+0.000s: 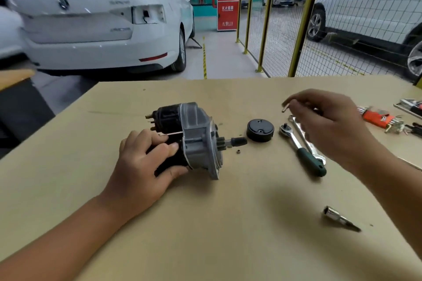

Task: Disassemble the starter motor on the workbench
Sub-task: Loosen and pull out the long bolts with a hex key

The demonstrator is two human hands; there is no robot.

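The starter motor [198, 141] lies on its side on the cardboard-covered workbench [205, 223], pinion shaft [235, 141] pointing right. My left hand [148, 162] grips its black cylindrical body from the near side. A thin through bolt [173, 133] sticks out leftwards just above my fingers. My right hand [328, 123] hovers above the tools to the right and pinches a small bolt [284, 109], whose head shows past the fingertips; motion blur hides the rest. The black round end cap [260, 130] lies right of the shaft, and a small nut [238, 151] lies below the shaft tip.
A ratchet with a green handle [303, 150] and a spanner [294, 123] lie under my right hand. A loose socket [338, 218] lies at the near right. An orange hex key set [376, 118] and other tools sit at the right edge. Parked cars and a yellow mesh fence stand beyond the bench.
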